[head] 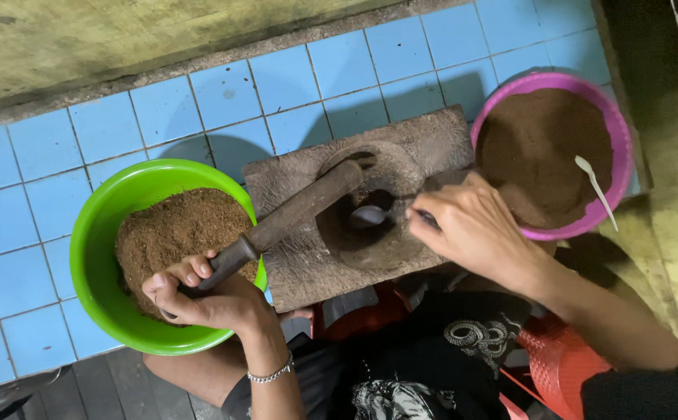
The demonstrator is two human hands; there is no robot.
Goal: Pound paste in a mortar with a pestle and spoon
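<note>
Scooping with spoon [370,215] pinched in right hand [471,229] from nearly emptied mortar [370,206]; left hand [206,295] fisted around pestle [284,222]; green bowl [94,233] left still full.

1. A floor of light blue tiles [35,148] is seen across the far and left part of the scene, with pale grout lines.
2. A rough, yellowish concrete wall [121,39] is seen beyond the tiles at the far left.
3. A white plastic spoon [595,190] is laid on the brown powder at the right.
4. A red plastic stool [560,362] is partly seen at the near right.
5. A silver chain bracelet [270,375] is worn at the wrist, near the middle.
6. Dark floorboards [105,389] are seen at the near left.
</note>
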